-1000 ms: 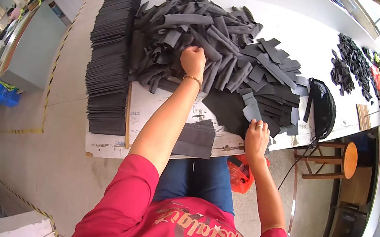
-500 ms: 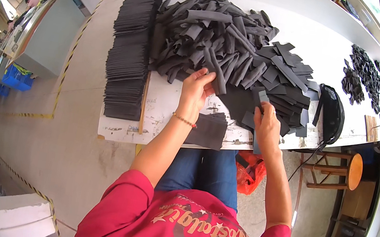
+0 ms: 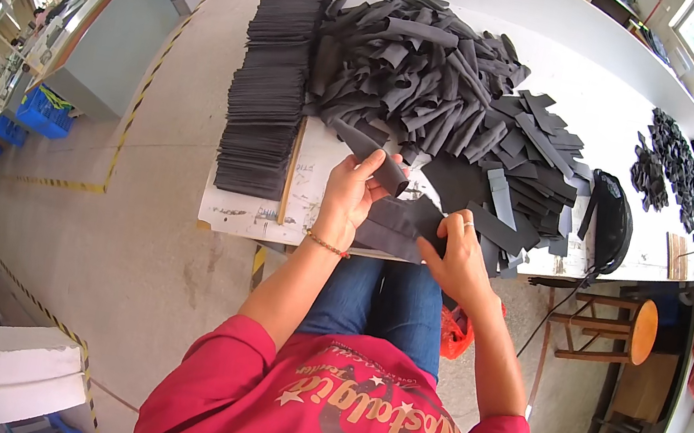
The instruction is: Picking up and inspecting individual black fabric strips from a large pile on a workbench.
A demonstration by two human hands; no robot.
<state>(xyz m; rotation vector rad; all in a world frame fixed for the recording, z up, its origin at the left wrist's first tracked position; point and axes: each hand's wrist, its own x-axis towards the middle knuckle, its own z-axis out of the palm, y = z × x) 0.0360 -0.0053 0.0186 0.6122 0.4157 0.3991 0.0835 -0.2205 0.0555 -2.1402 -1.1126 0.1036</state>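
My left hand [image 3: 358, 189] is closed on a curled dark grey fabric piece [image 3: 381, 165], its fingers round the lower end. To its right, my right hand [image 3: 461, 259] pinches the edge of a flat dark piece [image 3: 427, 219], thumb and fingers together. Below the curled piece, flat dark sheets [image 3: 385, 234] lie at the table's near edge, partly covered by what my hands hold. Beyond my hands rises a big heap of curled dark fabric pieces [image 3: 426, 74]. Flat dark strips [image 3: 537, 179] are piled to the right of it.
A long row of tightly stacked dark pieces [image 3: 274, 76] runs along the table's left side, beside a wooden strip [image 3: 291, 172]. At the right lie a black pouch [image 3: 610, 226] with a cord and a smaller dark heap [image 3: 667, 169]. A wooden stool [image 3: 641, 334] stands below.
My left hand has drawn the curled piece nearer, away from the heap. My right hand has come down and left from the strip pile toward my left hand. The view has shifted slightly.
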